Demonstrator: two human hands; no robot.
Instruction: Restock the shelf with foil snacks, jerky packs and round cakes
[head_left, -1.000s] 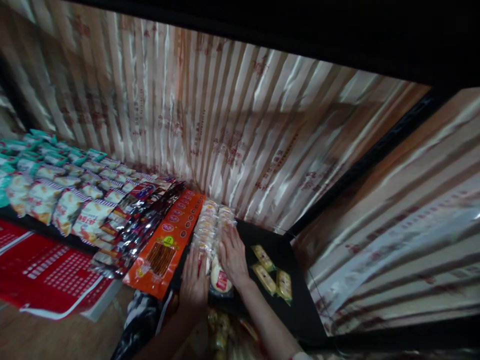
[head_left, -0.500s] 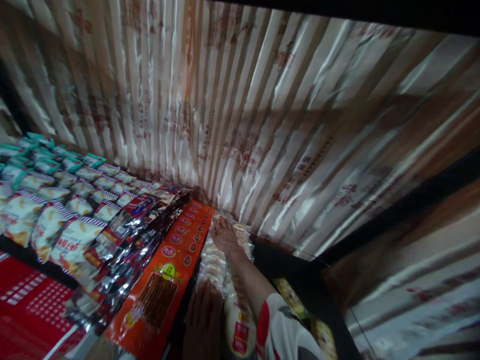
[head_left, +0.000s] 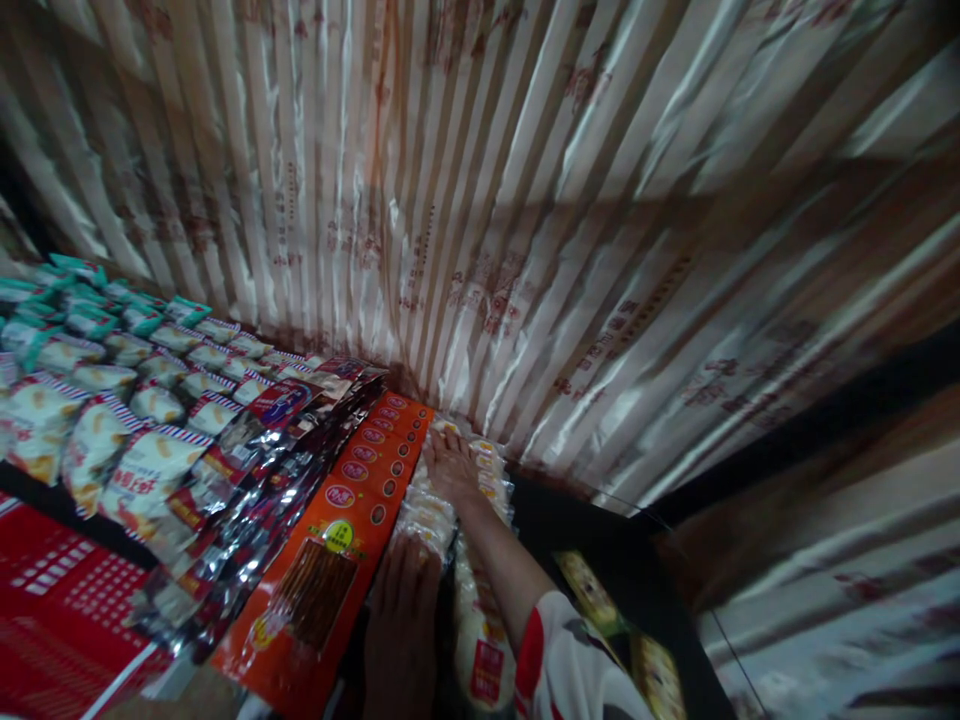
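Two rows of clear-wrapped round cakes (head_left: 480, 640) with red labels run back along a black shelf (head_left: 547, 520). My left hand (head_left: 405, 625) lies flat with fingers spread on the near end of the left row. My right hand (head_left: 450, 465) reaches to the far end of the rows near the back wall, fingers stretched over the packets. Its arm in a red and white sleeve (head_left: 570, 660) lies along the right row. Neither hand grips anything.
Orange snack packs (head_left: 337, 530) lie just left of the cakes, then dark foil packs (head_left: 255, 460), white snack bags (head_left: 112, 440) and teal packs (head_left: 90, 300). Small yellow packets (head_left: 592, 595) lie to the right. A red box (head_left: 52, 620) sits lower left. Striped shiny paper (head_left: 480, 220) lines the walls.
My right hand moved from the near part of the cake rows to their far end by the wall. The view shifted closer and upward; the left hand stayed on the near end.
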